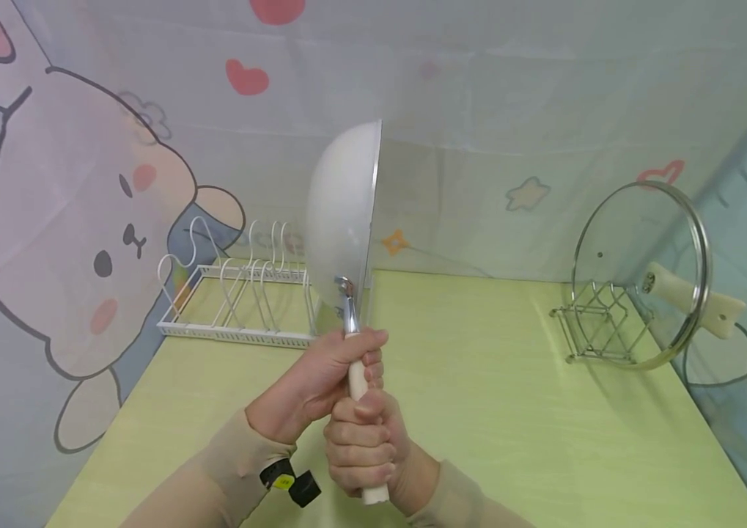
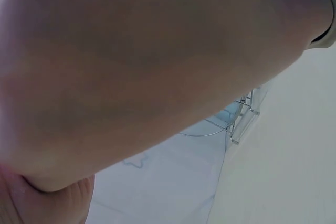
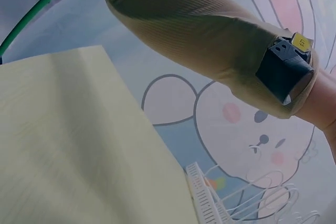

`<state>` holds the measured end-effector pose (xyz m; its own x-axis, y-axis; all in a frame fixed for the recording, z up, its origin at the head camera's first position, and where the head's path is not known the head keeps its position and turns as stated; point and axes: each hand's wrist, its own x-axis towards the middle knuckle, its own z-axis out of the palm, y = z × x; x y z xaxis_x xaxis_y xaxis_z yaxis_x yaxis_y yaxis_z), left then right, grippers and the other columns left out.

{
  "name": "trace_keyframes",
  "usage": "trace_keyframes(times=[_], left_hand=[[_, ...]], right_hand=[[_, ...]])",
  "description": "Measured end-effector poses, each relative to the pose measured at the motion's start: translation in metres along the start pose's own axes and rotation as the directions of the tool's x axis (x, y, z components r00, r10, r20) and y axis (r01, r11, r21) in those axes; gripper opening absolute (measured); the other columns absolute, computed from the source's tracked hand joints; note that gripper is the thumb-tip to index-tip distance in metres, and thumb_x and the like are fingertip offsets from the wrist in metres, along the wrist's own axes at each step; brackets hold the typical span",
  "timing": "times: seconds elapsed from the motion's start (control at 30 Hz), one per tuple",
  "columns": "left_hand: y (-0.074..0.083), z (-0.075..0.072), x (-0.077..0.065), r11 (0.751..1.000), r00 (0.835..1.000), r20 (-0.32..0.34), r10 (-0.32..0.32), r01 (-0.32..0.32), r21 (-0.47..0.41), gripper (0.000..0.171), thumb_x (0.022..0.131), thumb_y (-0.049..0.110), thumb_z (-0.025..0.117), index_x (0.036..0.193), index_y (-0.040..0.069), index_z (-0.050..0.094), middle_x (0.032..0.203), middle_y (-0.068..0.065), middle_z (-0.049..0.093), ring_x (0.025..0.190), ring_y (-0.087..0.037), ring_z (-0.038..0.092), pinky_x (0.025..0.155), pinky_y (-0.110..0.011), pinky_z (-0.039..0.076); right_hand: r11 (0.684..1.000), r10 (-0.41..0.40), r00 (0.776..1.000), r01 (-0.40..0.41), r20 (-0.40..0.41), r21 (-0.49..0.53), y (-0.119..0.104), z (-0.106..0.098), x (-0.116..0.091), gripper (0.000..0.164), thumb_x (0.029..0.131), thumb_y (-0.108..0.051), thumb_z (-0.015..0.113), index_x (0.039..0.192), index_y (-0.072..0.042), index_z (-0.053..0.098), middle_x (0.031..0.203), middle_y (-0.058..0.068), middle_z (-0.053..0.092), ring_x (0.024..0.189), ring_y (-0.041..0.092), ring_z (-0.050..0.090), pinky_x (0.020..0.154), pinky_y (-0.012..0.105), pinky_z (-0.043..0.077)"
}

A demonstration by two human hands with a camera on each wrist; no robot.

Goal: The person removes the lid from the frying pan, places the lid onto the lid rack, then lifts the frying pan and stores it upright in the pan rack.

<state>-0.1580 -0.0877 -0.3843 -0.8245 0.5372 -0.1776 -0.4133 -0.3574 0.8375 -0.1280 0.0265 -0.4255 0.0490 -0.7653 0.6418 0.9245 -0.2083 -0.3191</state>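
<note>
A white wok (image 1: 340, 205) is held up on its side in the head view, its rim facing right and its handle (image 1: 358, 374) pointing down. My left hand (image 1: 327, 374) grips the upper handle, just below the metal joint. Lower down, my right hand (image 1: 366, 444) wraps round the same handle, and the handle's end sticks out beneath it. Behind the wok's lower part stands a white wire rack (image 1: 234, 337). In the left wrist view, my left hand (image 2: 136, 72) fills most of the picture and the wok is out of sight.
At the right, a glass lid (image 1: 637, 220) with a cream knob (image 1: 726, 312) stands upright in a metal wire rack (image 1: 600, 359). All stand on a light green table (image 1: 479, 411). A printed cloth (image 1: 465, 110) hangs behind. A black wrist camera (image 1: 305, 488) sits at the left sleeve.
</note>
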Motion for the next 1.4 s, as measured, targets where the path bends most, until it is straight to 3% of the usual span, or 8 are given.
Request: trace_keyframes(times=[0.33, 1.03, 1.4], left_hand=[[-0.007, -0.003, 0.002, 0.999, 0.999, -0.035, -0.002, 0.003, 0.032, 0.026, 0.110, 0.019, 0.057, 0.086, 0.017, 0.049, 0.065, 0.009, 0.053, 0.059, -0.006, 0.053, 0.059, -0.019, 0.048], [-0.022, -0.016, 0.002, 0.998, 1.000, -0.004, -0.010, 0.011, 0.068, 0.033, 0.111, 0.020, 0.057, 0.079, 0.016, 0.051, 0.063, 0.008, 0.055, 0.058, -0.006, 0.055, 0.060, -0.019, 0.049], [-0.027, -0.019, 0.001, 0.998, 1.000, 0.003, -0.014, 0.014, 0.055, 0.030, 0.111, 0.020, 0.057, 0.082, 0.016, 0.049, 0.065, 0.009, 0.054, 0.059, -0.006, 0.054, 0.060, -0.019, 0.049]], right_hand=[[1.000, -0.002, 1.000, 0.002, 0.007, -0.015, 0.002, -0.006, -0.007, 0.046, 0.105, -0.024, 0.057, 0.065, -0.018, 0.035, 0.041, -0.007, 0.025, 0.031, 0.008, 0.027, 0.034, 0.022, 0.027], [1.000, -0.025, 0.999, 0.025, -0.028, -0.013, 0.013, -0.017, -0.014, 0.047, 0.103, -0.024, 0.058, 0.064, -0.018, 0.035, 0.040, -0.008, 0.024, 0.030, 0.008, 0.025, 0.033, 0.021, 0.025], [0.999, -0.026, 0.999, 0.025, -0.028, -0.021, 0.016, -0.020, -0.017, 0.046, 0.104, -0.024, 0.058, 0.064, -0.018, 0.035, 0.040, -0.007, 0.024, 0.030, 0.008, 0.025, 0.033, 0.021, 0.026]])
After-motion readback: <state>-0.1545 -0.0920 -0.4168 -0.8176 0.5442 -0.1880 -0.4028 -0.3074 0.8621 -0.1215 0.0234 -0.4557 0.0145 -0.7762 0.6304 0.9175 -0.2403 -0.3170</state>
